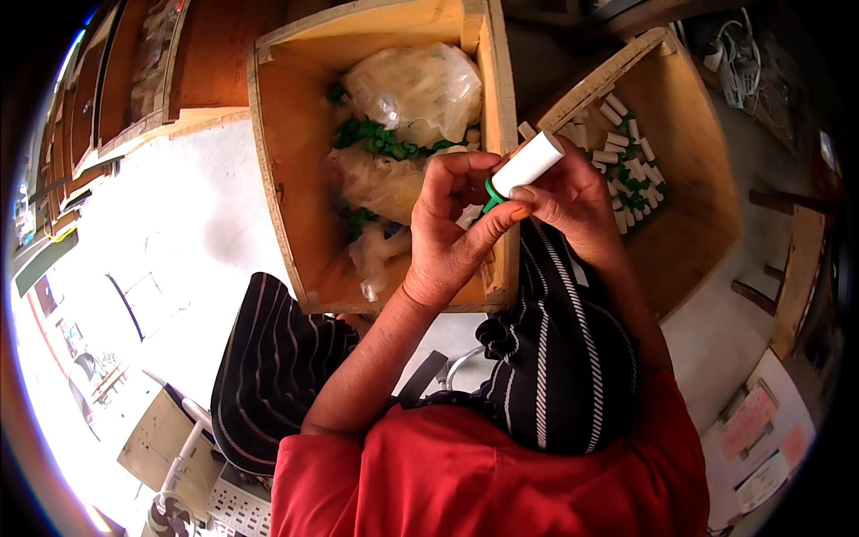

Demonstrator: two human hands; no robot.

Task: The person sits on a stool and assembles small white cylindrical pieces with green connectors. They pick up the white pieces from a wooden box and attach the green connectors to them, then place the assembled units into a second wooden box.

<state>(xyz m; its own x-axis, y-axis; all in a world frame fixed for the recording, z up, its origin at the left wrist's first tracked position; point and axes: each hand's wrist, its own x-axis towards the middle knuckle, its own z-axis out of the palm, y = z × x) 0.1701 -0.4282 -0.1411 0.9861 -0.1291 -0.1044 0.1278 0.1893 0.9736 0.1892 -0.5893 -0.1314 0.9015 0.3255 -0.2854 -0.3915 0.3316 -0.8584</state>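
Note:
Both my hands are raised together over the right edge of a wooden box (504,98). Between them is a white cylinder (531,164), tilted with its far end up and to the right. A green plastic piece (492,193) with a ring-like rim sits at its lower end. My left hand (452,224) pinches around the green end with thumb and fingers. My right hand (577,208) grips the white cylinder from the right, its thumb on the near side. Some of the fingers are hidden behind the cylinder.
Inside the wooden box lie clear plastic bags (416,85) and loose green pieces (380,139). A second wooden box (693,170) at right contains several white cylinders (637,170) with green parts. A wooden stool (796,277) is far right, a small fan (170,517) lower left.

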